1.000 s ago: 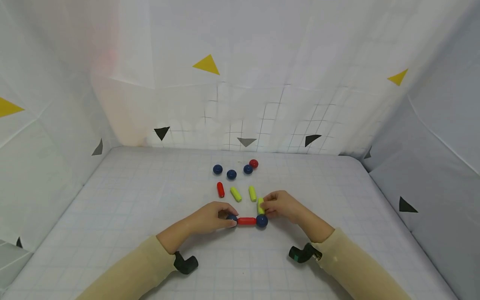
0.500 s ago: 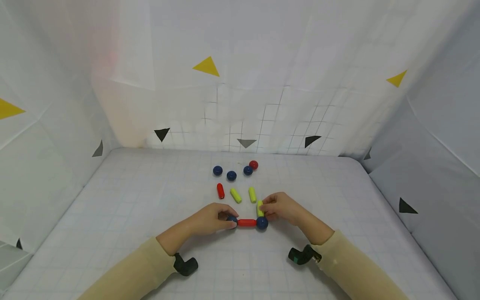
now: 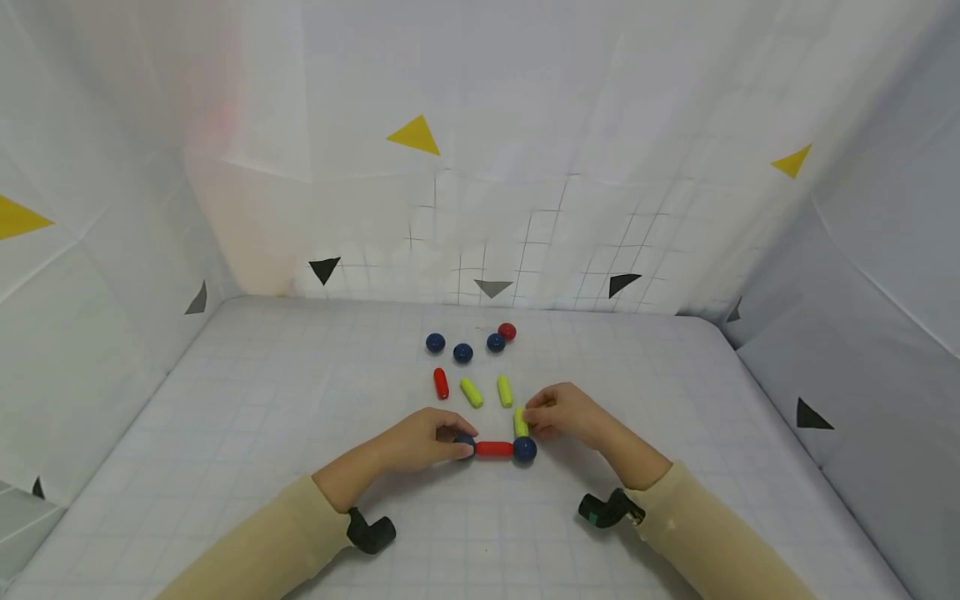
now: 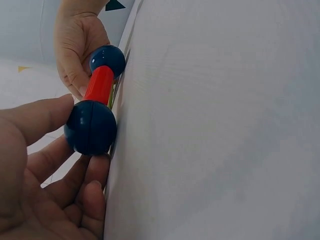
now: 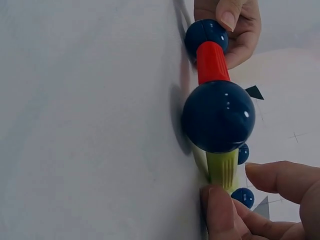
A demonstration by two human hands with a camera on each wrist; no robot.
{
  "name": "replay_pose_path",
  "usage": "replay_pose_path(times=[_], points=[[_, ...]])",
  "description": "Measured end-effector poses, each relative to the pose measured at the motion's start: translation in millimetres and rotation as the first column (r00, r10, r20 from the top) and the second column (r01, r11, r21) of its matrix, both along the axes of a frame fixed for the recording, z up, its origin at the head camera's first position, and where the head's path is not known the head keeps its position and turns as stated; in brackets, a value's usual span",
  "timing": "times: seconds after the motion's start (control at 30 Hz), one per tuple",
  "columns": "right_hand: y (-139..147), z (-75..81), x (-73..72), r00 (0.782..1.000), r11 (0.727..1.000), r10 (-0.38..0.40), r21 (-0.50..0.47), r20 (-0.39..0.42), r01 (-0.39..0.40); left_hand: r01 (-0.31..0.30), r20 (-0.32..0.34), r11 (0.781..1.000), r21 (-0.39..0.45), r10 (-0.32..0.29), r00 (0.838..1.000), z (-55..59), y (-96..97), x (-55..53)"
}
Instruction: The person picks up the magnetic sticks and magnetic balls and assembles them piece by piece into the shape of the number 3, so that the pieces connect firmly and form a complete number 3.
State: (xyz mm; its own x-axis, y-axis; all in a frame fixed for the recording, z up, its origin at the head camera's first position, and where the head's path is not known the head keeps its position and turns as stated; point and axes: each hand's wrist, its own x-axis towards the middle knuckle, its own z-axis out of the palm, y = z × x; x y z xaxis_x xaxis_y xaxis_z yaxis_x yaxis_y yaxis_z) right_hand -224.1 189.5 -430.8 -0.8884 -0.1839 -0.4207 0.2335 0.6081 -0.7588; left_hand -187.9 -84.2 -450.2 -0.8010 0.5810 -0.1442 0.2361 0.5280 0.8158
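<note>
My left hand [image 3: 431, 437] pinches a dark blue ball [image 4: 91, 128] between thumb and fingers. A red rod [image 3: 494, 449] joins this ball to a second dark blue ball [image 3: 525, 450] on the right. From that second ball a yellow-green rod [image 3: 521, 422] points away from me. My right hand [image 3: 564, 413] is at the rod's right side. In the right wrist view one fingertip overlaps the rod's far end, and a narrow gap separates the rod from the other fingertip. Whether the rod and ball touch the table is hard to tell.
Beyond the hands lie a loose red rod [image 3: 441, 383] and two yellow-green rods, one [image 3: 472, 392] left of the other [image 3: 505, 391]. Farther back are three blue balls, including one [image 3: 462, 353] in the middle, and a red ball [image 3: 507, 332]. White sheeting [image 3: 480, 208] walls the back.
The yellow-green rod has shifted slightly toward me, along with the right-hand ball. My right fingers now cover less of the rod. The left hand keeps its hold almost unmoved.
</note>
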Motion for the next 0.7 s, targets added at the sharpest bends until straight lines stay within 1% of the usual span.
replay_pose_path(times=[0.33,0.5,0.7], points=[[5.6,10.9,-11.7,0.998,0.998,0.048,0.037,-0.043,-0.046,0.010,0.001,1.000,0.011,-0.010,1.000,-2.4,-0.1,-0.9],[3.5,21.6,-20.1,0.995,0.997,0.063,0.039,-0.072,-0.060,0.001,0.008,1.000,0.010,-0.001,1.000,-2.8,-0.1,-1.0],[2.6,31.6,-30.0,0.990,0.994,0.103,0.038,-0.094,-0.099,-0.008,0.015,1.000,0.000,0.008,1.000,-2.8,0.6,-0.1]])
